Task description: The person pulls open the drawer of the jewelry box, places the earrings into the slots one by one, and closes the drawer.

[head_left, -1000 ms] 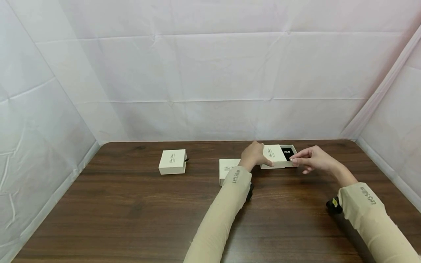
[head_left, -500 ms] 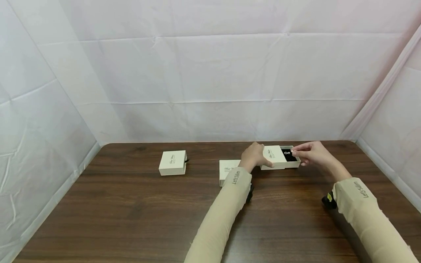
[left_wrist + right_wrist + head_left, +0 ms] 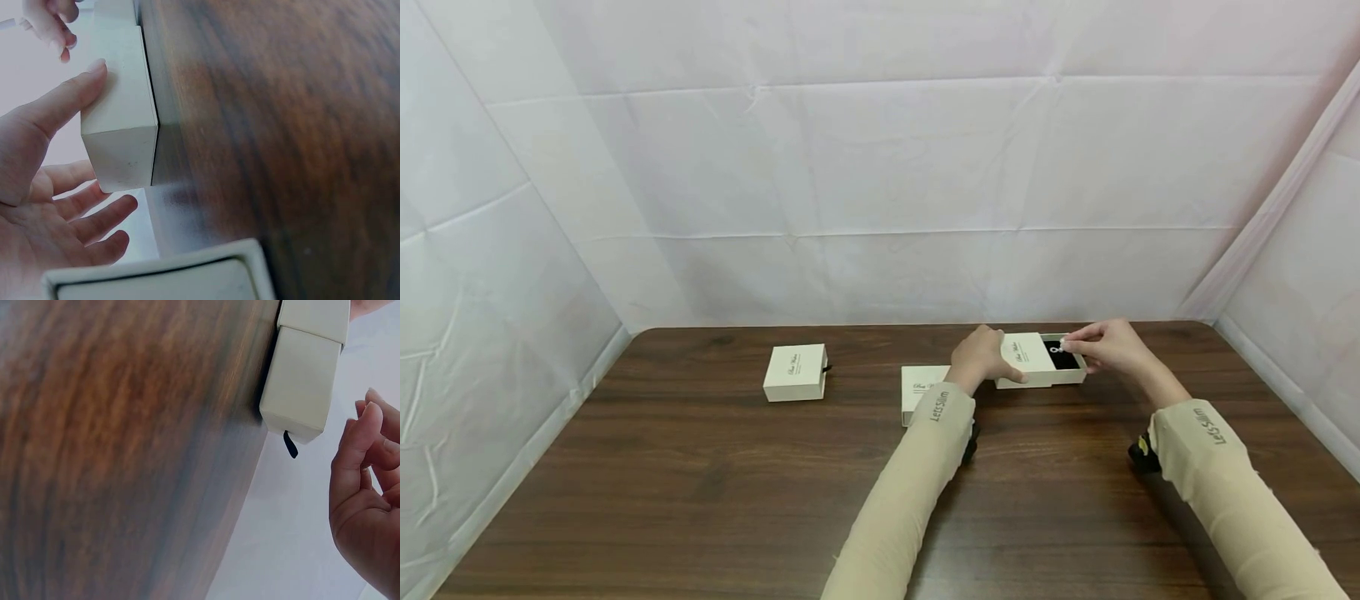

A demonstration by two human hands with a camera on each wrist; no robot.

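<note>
Left hand (image 3: 981,357) grips the light, stiff box (image 3: 1028,358) by its sleeve while right hand (image 3: 1105,343) pinches a tiny, probably fragile ring (image 3: 1058,347) over the open drawer.

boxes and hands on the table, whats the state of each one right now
right box: drawer slid partly out to the right, black insert showing, a small silvery piece on it
middle box: lies flat, partly hidden by the left forearm; open or closed cannot be told
left box: closed, black pull tab at its right side
left hand: holds the right box's sleeve
right hand: fingertips pinched at the silvery piece over the open drawer
</note>
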